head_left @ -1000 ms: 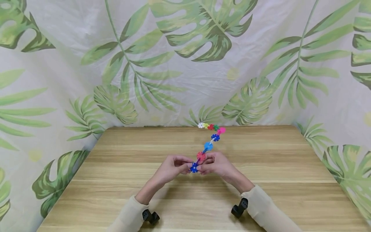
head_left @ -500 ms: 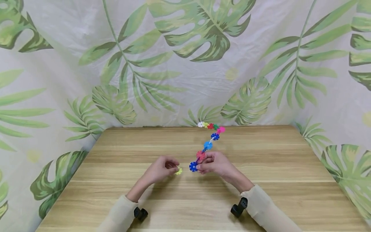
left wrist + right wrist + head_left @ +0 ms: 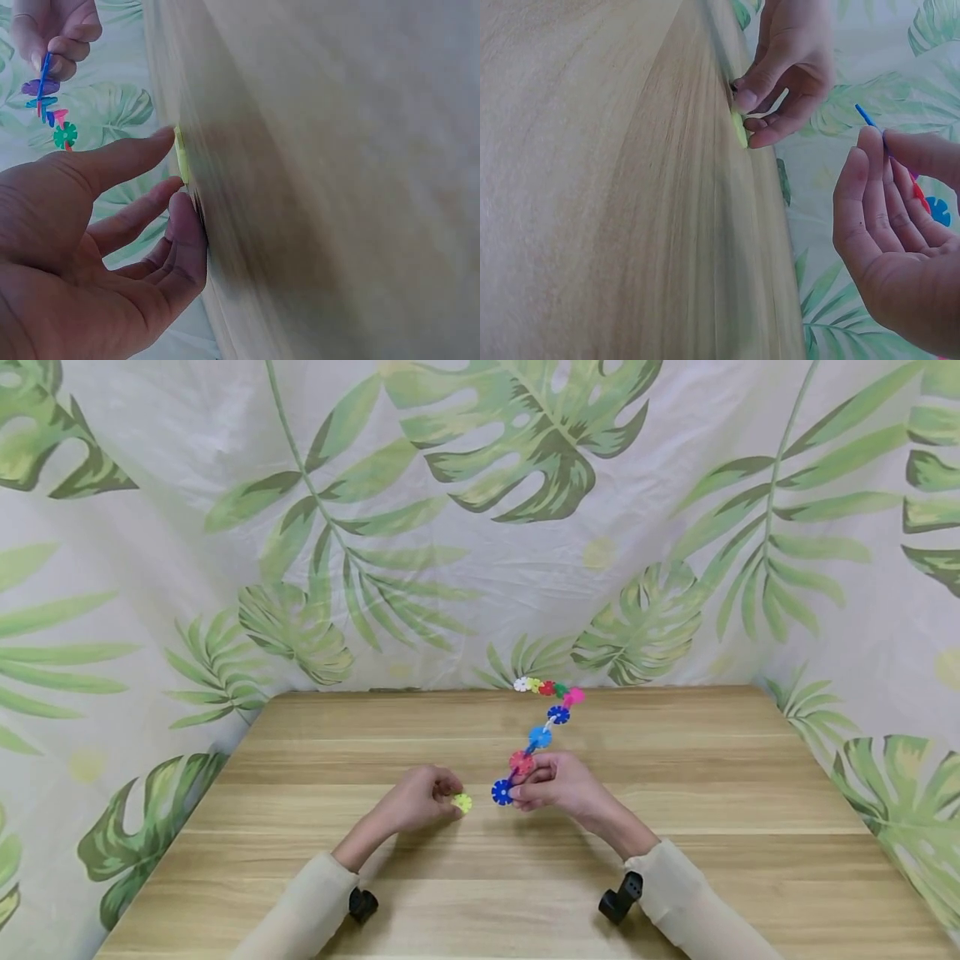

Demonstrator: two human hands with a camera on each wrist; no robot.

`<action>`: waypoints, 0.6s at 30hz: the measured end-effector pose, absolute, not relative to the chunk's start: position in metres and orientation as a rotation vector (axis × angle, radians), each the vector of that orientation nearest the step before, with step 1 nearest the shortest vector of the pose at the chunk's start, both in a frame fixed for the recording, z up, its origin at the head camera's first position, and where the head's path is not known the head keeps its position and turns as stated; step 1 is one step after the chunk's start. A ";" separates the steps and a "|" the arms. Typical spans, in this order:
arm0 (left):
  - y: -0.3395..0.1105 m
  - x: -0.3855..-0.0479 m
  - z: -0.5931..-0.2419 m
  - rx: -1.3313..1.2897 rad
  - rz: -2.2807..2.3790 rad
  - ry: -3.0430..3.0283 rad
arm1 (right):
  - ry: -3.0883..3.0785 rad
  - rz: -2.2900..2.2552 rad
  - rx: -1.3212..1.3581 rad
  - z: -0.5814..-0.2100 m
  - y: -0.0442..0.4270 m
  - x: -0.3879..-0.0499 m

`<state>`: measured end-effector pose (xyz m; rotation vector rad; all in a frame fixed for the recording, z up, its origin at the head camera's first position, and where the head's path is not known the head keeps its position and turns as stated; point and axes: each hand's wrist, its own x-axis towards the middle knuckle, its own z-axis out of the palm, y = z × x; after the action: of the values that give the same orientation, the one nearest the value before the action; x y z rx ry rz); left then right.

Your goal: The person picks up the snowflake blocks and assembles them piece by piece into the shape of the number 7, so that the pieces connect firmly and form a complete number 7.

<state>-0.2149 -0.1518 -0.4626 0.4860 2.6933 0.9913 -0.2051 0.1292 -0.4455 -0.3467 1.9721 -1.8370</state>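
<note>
My left hand (image 3: 422, 799) pinches a yellow notched snowflake disc (image 3: 462, 803) between thumb and fingertips, low over the table. In the left wrist view the yellow disc (image 3: 181, 155) shows edge-on, close to the wood. To the right, my right hand (image 3: 558, 783) pinches a dark blue disc (image 3: 502, 792) at the near end of a chain of interlocked discs. From there the chain runs away from me through a red disc (image 3: 521, 763), a light blue disc (image 3: 540, 737) and another dark blue one, then bends left to a white disc (image 3: 521, 684). A small gap separates the yellow disc from the chain.
The wooden table (image 3: 337, 727) reaches back to a leaf-patterned cloth (image 3: 480, 568) hanging behind it. Black wrist cameras (image 3: 619, 897) sit on both cream sleeves (image 3: 678, 881). The far end of the chain is near the table's back edge.
My left hand has left the dark blue disc and moved left; the yellow disc has come into view at its fingertips. The right hand and chain have hardly moved.
</note>
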 end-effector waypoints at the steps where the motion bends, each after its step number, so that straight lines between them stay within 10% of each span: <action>1: -0.151 -0.216 -0.462 0.475 0.984 2.687 | 1.973 -1.834 -0.346 -0.446 0.129 -0.205; 18: -0.150 -0.221 -0.462 0.481 0.956 2.657 | 1.977 -1.833 -0.352 -0.444 0.131 -0.206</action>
<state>-0.2207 -0.1504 -0.4615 0.4812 2.6567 0.9563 -0.2057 0.1305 -0.4442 -0.3518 1.9768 -1.8332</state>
